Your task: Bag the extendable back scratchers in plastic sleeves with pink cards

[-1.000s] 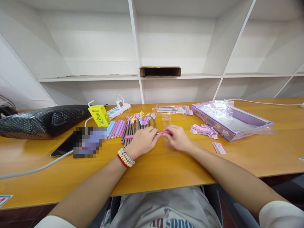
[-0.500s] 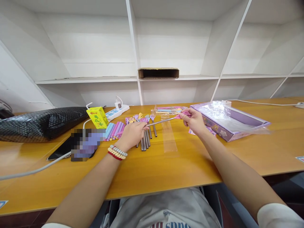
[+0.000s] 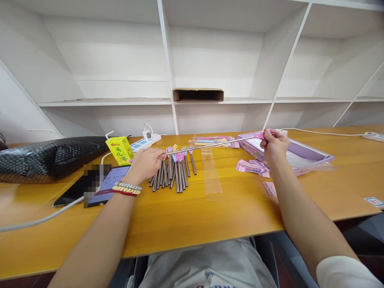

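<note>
A telescopic back scratcher (image 3: 207,145) stretches between my hands, its thin steel rod drawn out long above the table. My left hand (image 3: 147,163) is closed on the rod's left end. At the other end, my right hand (image 3: 275,145) pinches the pink head, which its fingers partly cover. Below the rod lies a pile of steel back scratcher rods (image 3: 179,176) with pink, purple, blue and yellow hand-shaped heads. The pastel handle sleeves beside the pile are mostly hidden behind my left hand. Small printed pink cards (image 3: 253,167) lie below my right hand.
A purple box (image 3: 318,154) with clear plastic sits at right. Packed pastel pieces (image 3: 214,141) and a clear plastic sleeve (image 3: 212,172) lie mid-table. At left are a yellow drink carton (image 3: 120,150), phones (image 3: 112,180), a power strip (image 3: 146,142), a cable and a black wrapped parcel (image 3: 57,158).
My hands have moved apart, left hand leftward and right hand rightward, and the back scratcher's rod between them has become much longer. The pink cards are now uncovered.
</note>
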Demonstrator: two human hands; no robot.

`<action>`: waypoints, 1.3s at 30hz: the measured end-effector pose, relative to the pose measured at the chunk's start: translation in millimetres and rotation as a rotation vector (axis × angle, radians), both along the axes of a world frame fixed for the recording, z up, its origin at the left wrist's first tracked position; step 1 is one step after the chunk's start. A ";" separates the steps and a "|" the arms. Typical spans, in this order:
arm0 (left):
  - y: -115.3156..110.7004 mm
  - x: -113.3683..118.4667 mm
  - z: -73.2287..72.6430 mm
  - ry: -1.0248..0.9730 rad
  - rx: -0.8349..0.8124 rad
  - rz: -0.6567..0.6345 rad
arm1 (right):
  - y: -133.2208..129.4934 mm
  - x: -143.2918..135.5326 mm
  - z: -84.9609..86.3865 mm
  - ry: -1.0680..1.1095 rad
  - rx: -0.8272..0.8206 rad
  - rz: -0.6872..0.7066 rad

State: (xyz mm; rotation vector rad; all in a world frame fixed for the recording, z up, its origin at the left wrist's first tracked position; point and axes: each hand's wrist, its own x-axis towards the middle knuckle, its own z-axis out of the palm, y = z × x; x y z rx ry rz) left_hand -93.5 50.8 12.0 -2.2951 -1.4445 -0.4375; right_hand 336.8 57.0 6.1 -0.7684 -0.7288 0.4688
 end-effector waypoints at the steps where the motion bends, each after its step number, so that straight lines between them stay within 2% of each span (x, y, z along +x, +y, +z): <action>1: 2.9 -1.8 -0.6 -0.005 0.008 0.019 | -0.3 4.4 1.3 0.004 0.003 -0.041; 5: 10.5 -4.6 -4.6 -0.019 -0.018 0.023 | -5.0 17.1 7.7 -0.028 0.007 -0.155; 9: 13.3 -18.8 -7.3 -0.064 -0.024 0.079 | -15.7 35.8 13.7 0.091 -0.001 -0.360; 12: 13.0 -30.6 -7.5 -0.093 0.008 0.084 | -20.9 51.5 13.3 0.140 0.010 -0.381; 16: 14.3 -32.7 -8.7 -0.094 0.049 0.045 | -17.1 60.5 7.6 0.141 0.038 -0.412; 21: 18.2 -32.7 -12.3 -0.103 0.047 0.012 | -10.7 57.3 4.8 0.095 -0.045 -0.505; 25: 19.5 -35.7 -12.8 -0.123 0.014 0.025 | -10.9 50.7 5.4 0.068 -0.145 -0.495; 33: 20.5 -34.8 -11.4 -0.182 -0.021 -0.034 | -2.8 48.3 -0.2 0.108 -0.121 -0.497; 39: 19.0 -31.9 -13.5 -0.165 -0.041 0.015 | 4.0 47.1 -3.9 0.061 -0.198 -0.524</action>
